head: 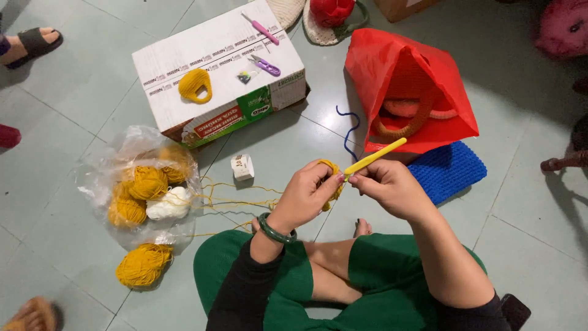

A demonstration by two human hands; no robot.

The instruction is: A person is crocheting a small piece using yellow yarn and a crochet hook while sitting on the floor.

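sitting cross-legged on the pale green tiled floor (86, 79), a person crochets. far left, a clear plastic bag (104, 165) holds mustard yarn balls (147, 182) and one white ball (168, 204); another loose mustard yarn skein (143, 265) lies just below it. a white cardboard box (220, 55) behind carries a finished-looking mustard crocheted ring piece (195, 86), purple snips (265, 65) and a pink-handled hook (262, 27). thin mustard yarn strand (236, 202) runs from the bag toward the hands.

left hand (303, 196), green bangle on the wrist, pinches a small mustard crocheted piece (331, 175); fingers closed on it. right hand (392, 187) is closed on a yellow plastic crochet hook (373, 157), hands nearly touching, held above the lap. hook's long axis runs diagonal, handle end up-right toward the red bag (416, 73), working tip down-left into the piece; tip itself hidden.

progress, judged: piece in hand is small, looks early, most rows left; plenty of yarn unused. right of the hands, a blue knitted pad (453, 168) lies under the red bag.
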